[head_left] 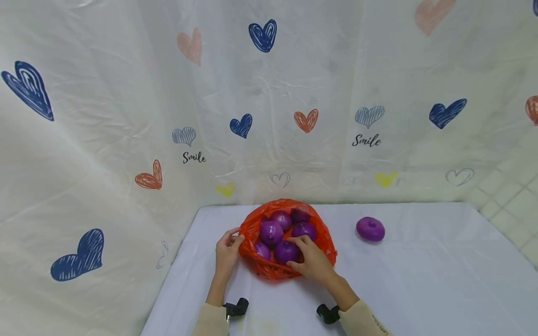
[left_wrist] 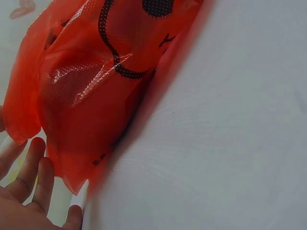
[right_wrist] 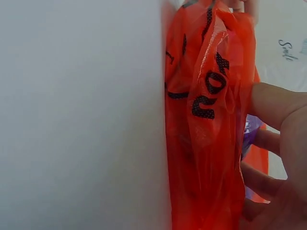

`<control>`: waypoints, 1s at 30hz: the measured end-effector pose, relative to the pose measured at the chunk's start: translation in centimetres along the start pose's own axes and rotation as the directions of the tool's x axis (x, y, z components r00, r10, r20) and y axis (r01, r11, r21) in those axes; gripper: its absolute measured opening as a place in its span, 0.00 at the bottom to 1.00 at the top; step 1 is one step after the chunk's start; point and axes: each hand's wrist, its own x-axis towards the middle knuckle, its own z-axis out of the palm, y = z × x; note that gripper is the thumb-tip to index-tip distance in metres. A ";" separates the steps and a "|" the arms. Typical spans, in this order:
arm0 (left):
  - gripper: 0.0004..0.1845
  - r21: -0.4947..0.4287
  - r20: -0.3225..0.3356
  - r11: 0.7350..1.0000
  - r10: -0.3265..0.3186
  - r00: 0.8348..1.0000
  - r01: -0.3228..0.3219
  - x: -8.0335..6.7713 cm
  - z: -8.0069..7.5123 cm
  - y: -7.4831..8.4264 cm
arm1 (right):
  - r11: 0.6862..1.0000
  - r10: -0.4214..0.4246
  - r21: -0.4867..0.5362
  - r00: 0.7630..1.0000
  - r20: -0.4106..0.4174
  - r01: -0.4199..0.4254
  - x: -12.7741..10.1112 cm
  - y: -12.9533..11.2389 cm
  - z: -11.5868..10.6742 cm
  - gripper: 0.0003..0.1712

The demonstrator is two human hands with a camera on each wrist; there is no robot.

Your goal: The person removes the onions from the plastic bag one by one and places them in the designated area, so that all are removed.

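Okay, so there's a wide-open crinkly red plastic bag [head_left: 252, 224] with black print on it, sitting near the far edge of a white-covered desk [head_left: 420, 284], over towards the far left corner. It's got at least six round, shiny purple onions in it, bunched together and touching.

The left hand [head_left: 227, 252] is at the bag's left side, partly open, with thumb and forefinger lightly pinching the rim and the other fingers spread loosely along the outside. The right hand [head_left: 316, 263] reaches over the near right part of the rim, fingers and thumb curled round a glossy purple onion [head_left: 286, 252] that's inside the bag at the near side. It looks like a proper grip, though the bag hides some of the fingers from the right wrist view.

One more, a squat loose purple onion [head_left: 370, 229], lies on the desk near the far edge, between the bag and the far right corner, well apart from both hands.

Both arms have beige sleeves [head_left: 212, 320], and behind the desk hangs a white plastic sheet [head_left: 328, 70] with hearts and "Smile" printed on it.
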 end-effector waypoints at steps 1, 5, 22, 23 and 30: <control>0.16 0.000 -0.002 1.000 -0.001 1.000 0.001 0.0 0.0 0.0 | 1.000 0.002 -0.003 1.000 0.007 -0.002 0.0 0.0 0.1 0.36; 0.16 0.005 -0.005 1.000 -0.003 1.000 0.003 0.0 0.1 -0.1 | 1.000 0.017 0.002 0.999 0.038 -0.017 -0.2 -0.2 0.1 0.38; 0.16 0.009 -0.002 1.000 0.002 1.000 -0.002 -0.1 0.2 0.0 | 0.999 0.002 0.033 1.000 -0.006 -0.002 -0.2 0.0 -0.4 0.39; 0.16 0.007 -0.002 1.000 0.004 1.000 -0.004 -0.1 0.2 0.0 | 0.999 0.001 0.042 1.000 -0.014 0.000 -0.2 0.1 -0.6 0.39; 0.17 0.007 0.002 1.000 0.000 1.000 0.000 -0.1 0.0 0.0 | 0.993 -0.069 0.089 0.993 -0.094 0.077 -0.1 0.3 -3.0 0.41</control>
